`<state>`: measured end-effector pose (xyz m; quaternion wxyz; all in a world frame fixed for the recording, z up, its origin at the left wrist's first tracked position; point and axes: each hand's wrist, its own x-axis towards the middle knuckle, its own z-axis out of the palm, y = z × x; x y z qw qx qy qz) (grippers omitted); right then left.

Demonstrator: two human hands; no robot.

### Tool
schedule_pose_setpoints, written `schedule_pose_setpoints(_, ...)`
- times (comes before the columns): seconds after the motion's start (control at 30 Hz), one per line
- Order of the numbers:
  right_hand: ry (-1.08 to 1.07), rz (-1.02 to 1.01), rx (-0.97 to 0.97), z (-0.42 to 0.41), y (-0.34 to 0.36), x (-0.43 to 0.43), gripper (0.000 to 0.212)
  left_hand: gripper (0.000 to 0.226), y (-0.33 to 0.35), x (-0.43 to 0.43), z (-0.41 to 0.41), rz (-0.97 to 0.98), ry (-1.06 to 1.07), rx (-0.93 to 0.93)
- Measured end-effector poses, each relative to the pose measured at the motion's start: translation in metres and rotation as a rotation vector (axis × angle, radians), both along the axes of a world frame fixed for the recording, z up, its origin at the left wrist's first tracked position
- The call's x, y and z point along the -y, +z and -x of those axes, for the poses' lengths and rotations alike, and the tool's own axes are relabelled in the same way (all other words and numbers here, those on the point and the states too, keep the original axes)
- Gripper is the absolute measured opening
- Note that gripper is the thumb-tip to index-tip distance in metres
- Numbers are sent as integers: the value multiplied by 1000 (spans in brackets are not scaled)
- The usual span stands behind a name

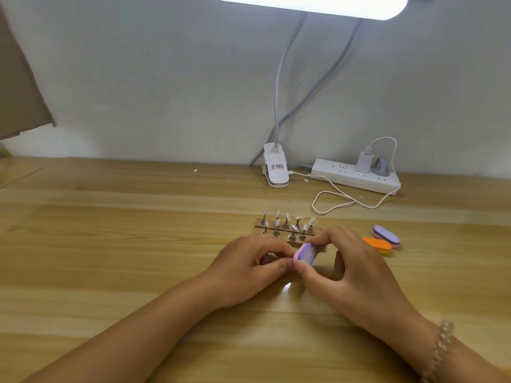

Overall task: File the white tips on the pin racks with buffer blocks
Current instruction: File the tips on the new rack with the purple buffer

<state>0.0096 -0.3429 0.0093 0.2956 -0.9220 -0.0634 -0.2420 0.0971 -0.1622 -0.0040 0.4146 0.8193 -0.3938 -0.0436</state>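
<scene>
Pale wood-grain table [110,244] fills the lower half of the view, backed by a plain whitish wall [166,78], with the lit head of a clip-on desk lamp [309,4] glowing at 12 o'clock. Two bare forearms reach in from 6 o'clock and meet just below centre. The right hand [356,272] grasps a pink-and-lilac buffer block [305,254] between thumb and forefinger, the block tilted with its near end low. The left hand [246,269] has its fingers curled and their tips pressed together against that near end; whether they pinch anything there cannot be told. At 2 o'clock from the hands a white power strip [345,176] lies along the wall, carrying a white USB charger [364,161] and a grey plug [382,166]. A white cable [331,200] loops across the table from it to the lamp's clamp base [275,167], which stands at 12 o'clock from the hands. The brown pin rack [260,226] sits just beyond the fingers at 12 o'clock, its two rows of metal pins upright and topped with small pale tips [287,216]. At 3 o'clock from the rack, two spare blocks lie touching: an orange buffer block [377,244] nearer the right hand and a lilac buffer block [386,235] just behind it. A clear beaded bracelet [439,352] circles the right wrist at 5 o'clock.
</scene>
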Motion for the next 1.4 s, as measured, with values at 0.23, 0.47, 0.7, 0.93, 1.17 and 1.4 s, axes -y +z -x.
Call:
schedule_pose_setpoints(0.23, 49, 71, 8, 4, 1, -6, 29, 19, -1, 0, -1, -9, -2, 10)
schedule_pose_setpoints(0.47, 60, 96, 14, 4, 0, -7, 29, 24, -1, -1, -1, -18, -5, 23)
schedule_pose_setpoints(0.7, 29, 63, 14, 1, -1, -2, 28, 21, -2, -1, 0, -8, -6, 22)
schedule_pose_setpoints(0.93, -31, -8, 20, -3, -1, 4, 25, 10, -2, -1, 0, 16, -10, 22)
schedule_pose_setpoints(1.17, -4, -28, 10, -1, 0, 2, 26, 10, -2, -1, 0, 13, -2, 17)
schedule_pose_setpoints(1.4, 59, 27, 3, 3, 0, -4, 30, 13, -2, 0, 1, 12, 1, -1)
